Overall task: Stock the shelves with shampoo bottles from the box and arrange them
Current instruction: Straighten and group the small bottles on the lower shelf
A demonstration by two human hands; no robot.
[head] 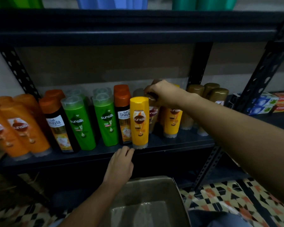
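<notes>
- A brown-capped shampoo bottle (152, 110) stands on the dark shelf (95, 154), behind and just right of a yellow Sunsilk bottle (139, 122) at the shelf's front edge.
- The right hand (161, 93) reaches in from the right; its fingers (148, 90) are curled over the brown cap, gripping the bottle from above.
- The left hand (120, 163) rests at the shelf's front lip, its relaxed fingertips just below the yellow bottle's clear base, holding nothing.
- Another yellow bottle (172, 120) stands right of the gripped one, beneath the right wrist.
- Leftward stand a dark Safi Shayla bottle (124, 118), green Sunsilk bottles (105, 122) and orange Sunsilk bottles (21, 128).
- Gold-capped bottles (218, 95) stand at the far right.
- The open cardboard box (175, 190) sits below, on the patterned floor (236, 197).
</notes>
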